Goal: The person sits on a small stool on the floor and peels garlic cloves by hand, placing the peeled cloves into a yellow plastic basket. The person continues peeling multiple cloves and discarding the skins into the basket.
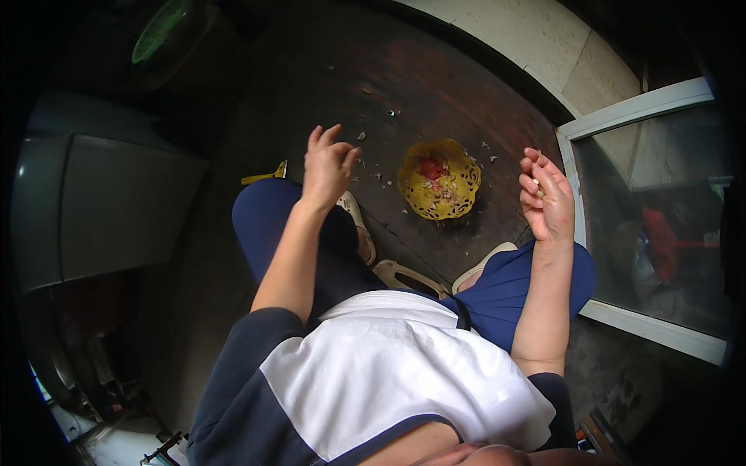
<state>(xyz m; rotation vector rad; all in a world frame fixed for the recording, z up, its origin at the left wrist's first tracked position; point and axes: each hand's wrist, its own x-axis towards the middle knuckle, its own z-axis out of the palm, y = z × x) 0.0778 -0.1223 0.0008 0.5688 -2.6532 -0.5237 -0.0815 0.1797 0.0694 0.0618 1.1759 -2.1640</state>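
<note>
My left hand (329, 169) is raised above the floor, left of a yellow openwork plastic basket (409, 189). Its thumb and index finger come together while other fingers stick up; whether anything is pinched there cannot be seen. Small pale pieces, apparently garlic cloves (538, 187), are held in the curled fingers of my right hand (546, 195), to the right of the basket. In the basket lie a red item (431, 169) and pale papery bits that look like garlic skins (447, 195). One clove-like piece (362, 136) rests on the dark floor beyond my left hand.
A yellow-handled scraper (262, 176) lies beside my left knee. Skin scraps (377, 176) are scattered around the basket. A white-framed glass door (653, 108) stands close to my right arm. At the left are a grey cabinet-like box (125, 204) and a green-rimmed container (157, 35).
</note>
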